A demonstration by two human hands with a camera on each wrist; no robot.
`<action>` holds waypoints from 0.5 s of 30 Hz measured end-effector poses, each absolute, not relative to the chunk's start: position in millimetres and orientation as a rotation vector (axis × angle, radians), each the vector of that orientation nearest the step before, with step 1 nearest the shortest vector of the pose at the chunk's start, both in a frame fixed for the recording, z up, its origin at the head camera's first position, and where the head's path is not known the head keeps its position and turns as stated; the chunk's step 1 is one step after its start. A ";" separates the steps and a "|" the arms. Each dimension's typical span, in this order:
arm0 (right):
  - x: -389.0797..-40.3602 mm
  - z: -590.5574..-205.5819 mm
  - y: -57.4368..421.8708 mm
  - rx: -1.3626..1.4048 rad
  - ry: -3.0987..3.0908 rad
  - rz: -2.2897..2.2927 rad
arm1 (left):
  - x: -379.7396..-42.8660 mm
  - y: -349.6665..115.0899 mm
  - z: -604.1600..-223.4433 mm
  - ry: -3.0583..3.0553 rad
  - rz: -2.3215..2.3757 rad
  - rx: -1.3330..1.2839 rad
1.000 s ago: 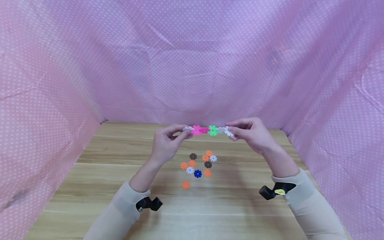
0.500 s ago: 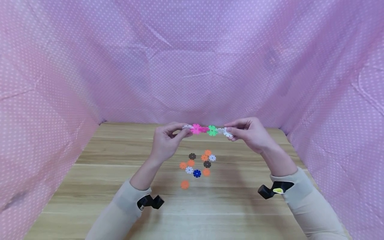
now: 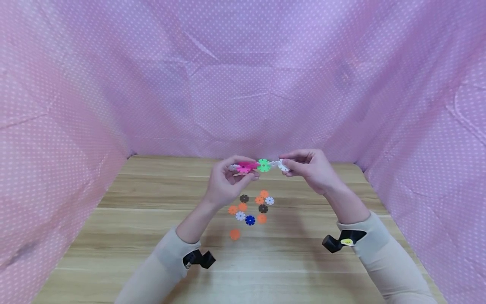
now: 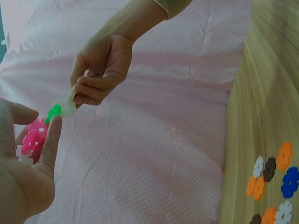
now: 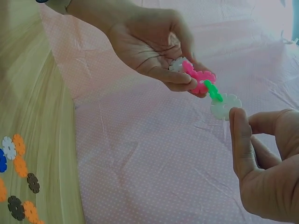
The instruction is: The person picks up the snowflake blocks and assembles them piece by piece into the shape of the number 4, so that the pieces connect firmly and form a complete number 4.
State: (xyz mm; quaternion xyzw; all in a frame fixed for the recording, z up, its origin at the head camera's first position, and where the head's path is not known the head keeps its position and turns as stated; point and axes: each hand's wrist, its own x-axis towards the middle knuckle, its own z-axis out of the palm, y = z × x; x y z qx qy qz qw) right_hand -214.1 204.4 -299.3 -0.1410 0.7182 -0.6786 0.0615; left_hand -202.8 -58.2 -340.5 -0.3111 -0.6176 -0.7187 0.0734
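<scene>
A short chain of interlocking flower-shaped plastic discs is up above the table between both hands. It runs from a white disc at the left, through pink discs [image 3: 244,167] and a green disc [image 3: 263,165], to white discs [image 3: 282,165] at the right. My left hand [image 3: 224,181] curls loosely round the pink end, thumb below and fingers above; in the right wrist view the left-end white disc [image 5: 179,64] lies within that hand. My right hand [image 3: 317,171] pinches the last white disc between thumb and fingers. The exact contact of the left fingertips is hard to make out.
Loose discs lie on the wooden table [image 3: 152,232] below the hands: several orange ones [image 3: 235,234], a blue one [image 3: 250,220], two brown ones [image 3: 244,198] and two white ones [image 3: 269,200]. Pink dotted cloth [image 3: 243,84] surrounds the table at the back and sides.
My left hand has slid rightward along the chain, from pinching its white end to surrounding the pink discs. The right hand has shifted slightly left with the chain. The loose discs stay put.
</scene>
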 end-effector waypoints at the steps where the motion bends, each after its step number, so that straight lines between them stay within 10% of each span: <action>1: -213.5 -299.3 204.1 -0.433 2.189 -2.039 | -202.7 -58.1 -340.8 -1.888 -2.132 -0.908; 15: -205.3 -301.0 195.3 -0.490 2.340 -1.979 | -203.9 -56.5 -340.7 -1.958 -2.079 -0.781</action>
